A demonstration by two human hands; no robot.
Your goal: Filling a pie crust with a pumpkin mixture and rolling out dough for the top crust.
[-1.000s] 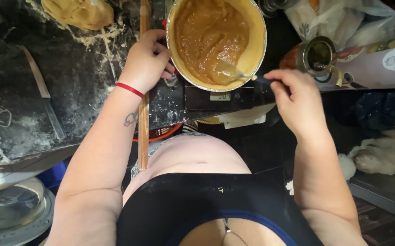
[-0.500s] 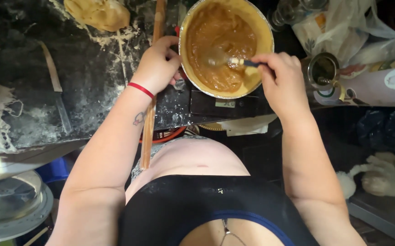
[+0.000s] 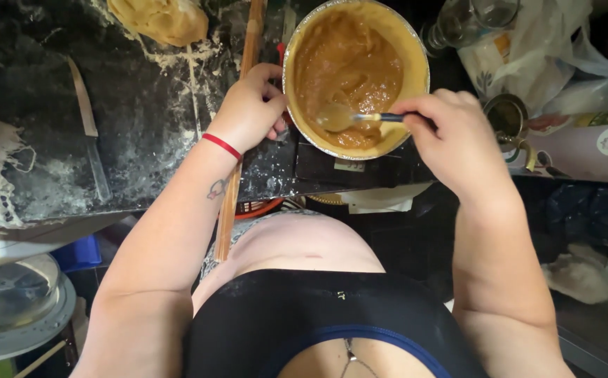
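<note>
1. Dark floured counter, far side holds a dough lump, a knife at left, and a long wooden rolling stick.
2. Foil pie pan of brown filling sits at the near edge, centre.
3. Left hand steadies the pan's left rim, fingers curled on it.
4. Right hand pinches a spoon, bowl in the filling.
5. Pan likely thin and bendy, filling soft and sticky; support it from underneath.
</note>
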